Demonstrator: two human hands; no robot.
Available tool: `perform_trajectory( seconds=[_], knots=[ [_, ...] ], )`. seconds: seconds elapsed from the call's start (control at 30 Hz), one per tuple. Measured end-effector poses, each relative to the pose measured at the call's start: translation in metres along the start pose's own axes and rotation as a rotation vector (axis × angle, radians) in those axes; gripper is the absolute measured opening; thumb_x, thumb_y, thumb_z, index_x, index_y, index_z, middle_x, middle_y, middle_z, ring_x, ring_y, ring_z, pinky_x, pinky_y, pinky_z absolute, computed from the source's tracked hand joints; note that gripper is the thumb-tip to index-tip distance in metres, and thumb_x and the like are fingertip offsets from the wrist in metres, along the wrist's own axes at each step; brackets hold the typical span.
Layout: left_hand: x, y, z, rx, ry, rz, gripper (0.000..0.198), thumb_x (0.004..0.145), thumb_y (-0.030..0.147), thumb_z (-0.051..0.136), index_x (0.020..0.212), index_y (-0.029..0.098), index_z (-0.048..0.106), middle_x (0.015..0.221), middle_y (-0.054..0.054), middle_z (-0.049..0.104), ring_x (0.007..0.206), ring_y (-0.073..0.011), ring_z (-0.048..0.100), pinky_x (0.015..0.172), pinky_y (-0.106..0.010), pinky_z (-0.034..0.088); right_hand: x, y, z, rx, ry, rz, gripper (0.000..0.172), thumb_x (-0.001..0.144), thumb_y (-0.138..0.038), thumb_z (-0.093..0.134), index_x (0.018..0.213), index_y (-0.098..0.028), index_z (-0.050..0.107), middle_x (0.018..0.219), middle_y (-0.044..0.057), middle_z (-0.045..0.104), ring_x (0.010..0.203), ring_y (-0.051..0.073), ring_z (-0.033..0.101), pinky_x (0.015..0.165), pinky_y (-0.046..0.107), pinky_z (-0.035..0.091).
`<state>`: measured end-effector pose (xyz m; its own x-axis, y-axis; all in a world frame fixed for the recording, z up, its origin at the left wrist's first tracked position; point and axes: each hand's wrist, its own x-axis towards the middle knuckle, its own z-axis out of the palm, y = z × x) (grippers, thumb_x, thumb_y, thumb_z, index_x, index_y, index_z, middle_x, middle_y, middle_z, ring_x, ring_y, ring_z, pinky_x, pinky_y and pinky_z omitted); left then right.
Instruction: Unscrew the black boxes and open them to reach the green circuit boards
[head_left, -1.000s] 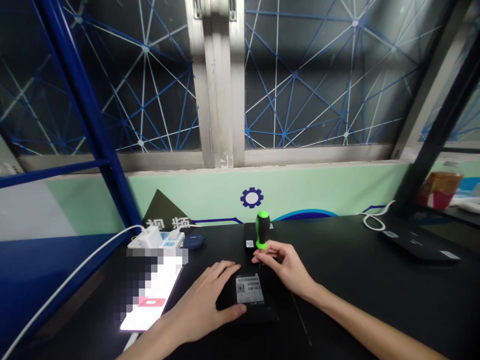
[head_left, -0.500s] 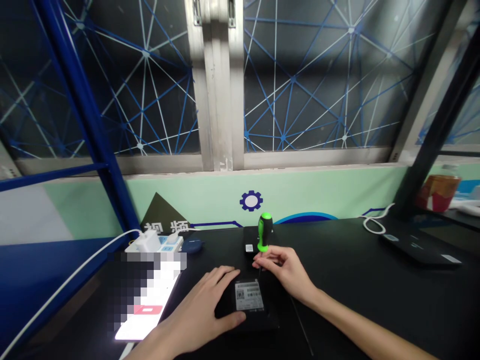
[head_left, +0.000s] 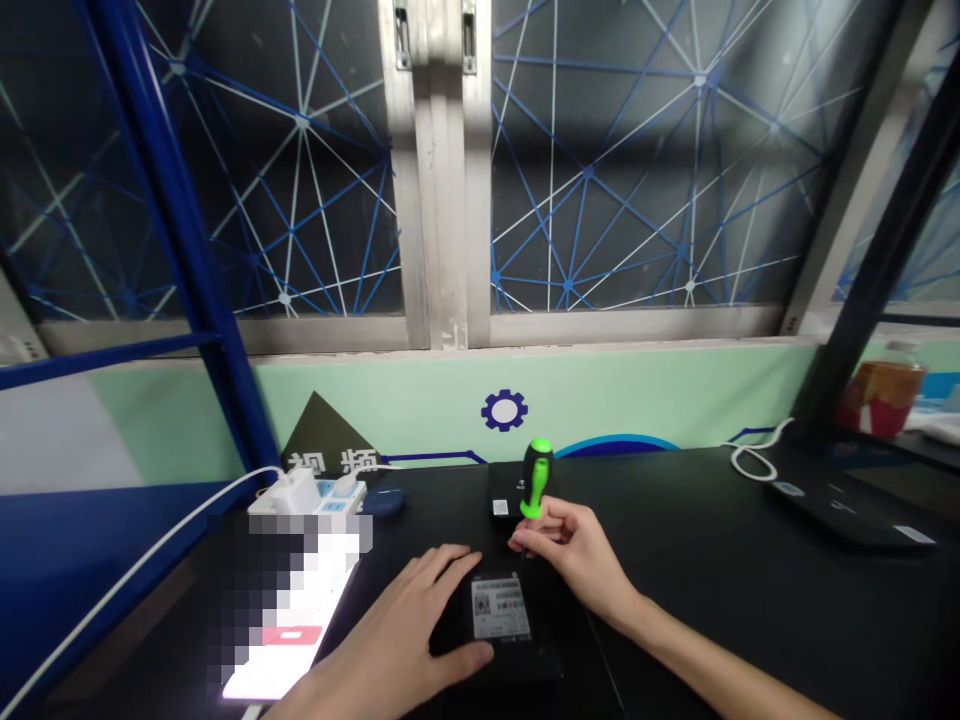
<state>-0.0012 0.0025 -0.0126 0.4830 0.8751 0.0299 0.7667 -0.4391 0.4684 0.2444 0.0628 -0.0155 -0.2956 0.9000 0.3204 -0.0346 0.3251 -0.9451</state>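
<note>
- Right grip (head_left: 574, 545) pinches the upright screwdriver (head_left: 537, 478) low, just under its green handle; probably light and stiff, handle's grippier.
- Left grip (head_left: 405, 630) flat, unclenched, on the slick-looking box (head_left: 501, 610) beneath.

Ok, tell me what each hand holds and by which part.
The right hand holds the screwdriver upright, fingers pinching it at the bottom of its green handle. The left hand grips nothing; it lies flat on the black box.

free: I see bare bench (head_left: 750, 590) right of the right hand (head_left: 577, 555) | left blocked: lit screen (head_left: 277, 640), power strip (head_left: 307, 495) | behind: small black box (head_left: 501, 492), wall (head_left: 637, 395) | far right: flat black device (head_left: 847, 495)
</note>
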Motion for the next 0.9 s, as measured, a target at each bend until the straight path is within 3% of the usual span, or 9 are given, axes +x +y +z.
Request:
perform_trajectory(
  seconds=[0.13, 0.27, 0.37, 0.43, 0.57, 0.67, 0.77, 0.9],
  knots=[
    [0.001, -0.001, 0.001, -0.016, 0.016, 0.015, 0.073, 0.089, 0.064, 0.055, 0.152, 0.037, 0.031, 0.156, -0.004, 0.034, 0.142, -0.0358, 0.031, 0.117, -0.058, 0.025, 0.000, -0.006, -0.002, -0.069, -0.120, -0.051, 0.025, 0.090, -0.039, 0.065, 0.096, -0.016, 0.073, 0.091, 0.008, 0.075, 0.090, 0.020, 0.069, 0.085, 0.031, 0.051],
    [0.001, -0.001, 0.001, -0.020, 0.023, 0.015, 0.072, 0.088, 0.063, 0.056, 0.151, 0.037, 0.033, 0.156, -0.004, 0.035, 0.142, -0.0358, 0.032, 0.116, -0.057, 0.026, 0.001, 0.001, 0.002, -0.118, -0.064, -0.086, 0.022, 0.083, -0.038, 0.073, 0.084, -0.016, 0.073, 0.086, 0.005, 0.070, 0.072, 0.014, 0.061, 0.065, 0.024, 0.048],
    [0.001, -0.001, 0.001, -0.016, 0.009, -0.005, 0.073, 0.088, 0.064, 0.056, 0.152, 0.037, 0.031, 0.157, -0.003, 0.033, 0.143, -0.0356, 0.030, 0.117, -0.058, 0.023, 0.002, 0.004, 0.003, -0.061, -0.005, -0.054, 0.025, 0.075, -0.037, 0.081, 0.076, -0.015, 0.068, 0.072, 0.001, 0.065, 0.063, 0.012, 0.057, 0.060, 0.023, 0.045],
    [0.001, 0.000, 0.000, -0.018, 0.001, -0.007, 0.073, 0.089, 0.064, 0.055, 0.152, 0.037, 0.031, 0.157, -0.003, 0.033, 0.143, -0.0356, 0.029, 0.117, -0.058, 0.022, 0.002, 0.002, 0.001, -0.061, 0.007, -0.041, 0.025, 0.077, -0.038, 0.079, 0.077, -0.015, 0.068, 0.071, 0.001, 0.066, 0.064, 0.013, 0.059, 0.063, 0.024, 0.047],
    [0.001, 0.001, -0.001, -0.023, -0.007, -0.006, 0.073, 0.088, 0.064, 0.055, 0.152, 0.037, 0.032, 0.157, -0.004, 0.032, 0.143, -0.0354, 0.030, 0.117, -0.058, 0.022, 0.000, -0.005, -0.004, -0.159, -0.057, -0.096, 0.028, 0.092, -0.041, 0.062, 0.086, -0.016, 0.074, 0.090, 0.007, 0.073, 0.084, 0.018, 0.064, 0.080, 0.029, 0.049],
    [0.001, 0.001, -0.001, -0.026, 0.010, 0.000, 0.072, 0.088, 0.064, 0.056, 0.151, 0.037, 0.033, 0.156, -0.004, 0.034, 0.142, -0.0356, 0.031, 0.117, -0.058, 0.023, 0.001, -0.003, -0.004, -0.158, -0.049, -0.084, 0.026, 0.089, -0.041, 0.066, 0.093, -0.017, 0.075, 0.084, 0.005, 0.071, 0.070, 0.014, 0.059, 0.068, 0.026, 0.048],
    [0.001, 0.000, 0.000, -0.026, 0.022, 0.008, 0.072, 0.088, 0.063, 0.057, 0.151, 0.037, 0.034, 0.156, -0.004, 0.035, 0.142, -0.0363, 0.032, 0.117, -0.059, 0.023, 0.002, 0.003, 0.000, -0.074, -0.002, -0.028, 0.026, 0.080, -0.040, 0.076, 0.084, -0.015, 0.071, 0.065, -0.001, 0.061, 0.055, 0.009, 0.049, 0.053, 0.022, 0.042],
    [0.001, 0.001, -0.001, -0.018, 0.003, -0.011, 0.072, 0.088, 0.063, 0.056, 0.151, 0.037, 0.033, 0.157, -0.003, 0.033, 0.143, -0.0356, 0.029, 0.117, -0.059, 0.021, 0.003, 0.002, 0.003, 0.074, 0.032, 0.036, 0.033, 0.071, -0.040, 0.083, 0.076, -0.015, 0.062, 0.064, 0.000, 0.063, 0.056, 0.011, 0.056, 0.052, 0.022, 0.045]
  ],
)
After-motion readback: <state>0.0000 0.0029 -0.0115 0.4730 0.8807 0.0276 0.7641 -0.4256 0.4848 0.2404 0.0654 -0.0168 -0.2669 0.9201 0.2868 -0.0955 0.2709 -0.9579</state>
